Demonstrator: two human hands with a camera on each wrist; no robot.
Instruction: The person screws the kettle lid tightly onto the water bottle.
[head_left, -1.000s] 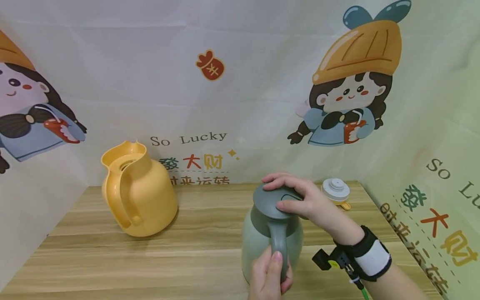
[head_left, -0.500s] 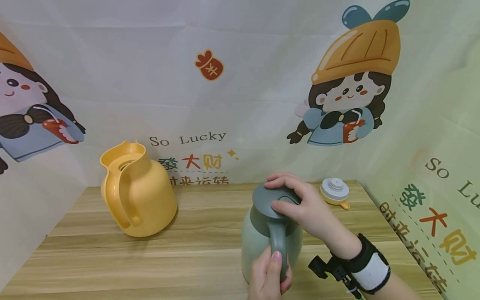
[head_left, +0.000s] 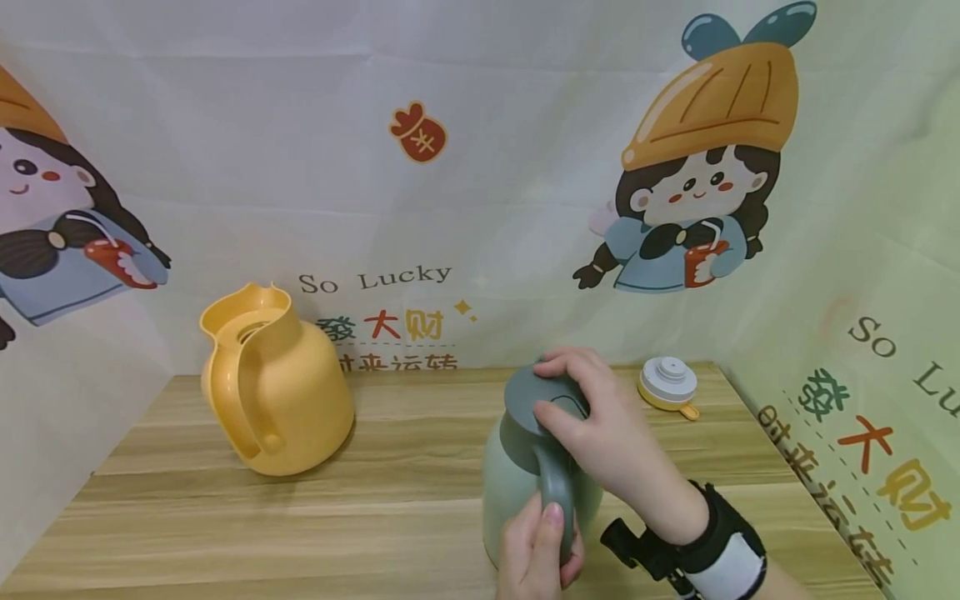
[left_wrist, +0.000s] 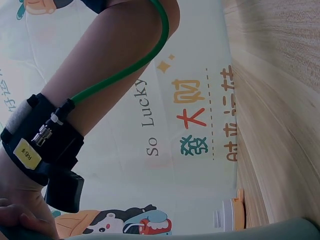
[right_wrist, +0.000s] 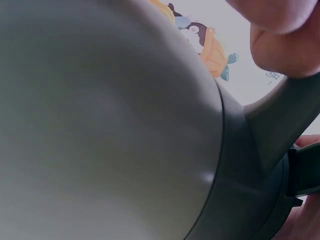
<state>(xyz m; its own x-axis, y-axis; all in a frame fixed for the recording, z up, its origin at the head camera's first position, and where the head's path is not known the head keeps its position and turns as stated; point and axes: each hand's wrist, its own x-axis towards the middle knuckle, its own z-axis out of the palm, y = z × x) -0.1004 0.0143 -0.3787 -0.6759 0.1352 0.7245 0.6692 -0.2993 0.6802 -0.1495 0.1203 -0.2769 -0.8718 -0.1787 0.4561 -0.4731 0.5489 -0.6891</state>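
A pale green thermal jug (head_left: 504, 500) stands on the wooden table, right of the middle in the head view. My left hand (head_left: 531, 550) grips its dark grey-green handle (head_left: 553, 475) from the near side. From above, my right hand (head_left: 607, 421) holds the jug's round grey-green lid (head_left: 528, 396), thumb across the top and fingers over the far and right edge. The right wrist view is mostly filled by the jug's body (right_wrist: 110, 130), with left-hand fingers (right_wrist: 285, 47) at the handle. Part of the lid is hidden under my right hand.
A yellow jug (head_left: 307, 400) with its top uncovered stands at the back left. At the back right lies a white and yellow stopper (head_left: 667, 382) with a small tab. A printed cloth (head_left: 517, 167) rises behind the wooden tabletop (head_left: 337, 517).
My right hand has turned on the lid: its wrist has swung toward me and left, and its thumb has shifted left across the lid. The left hand stays on the handle.
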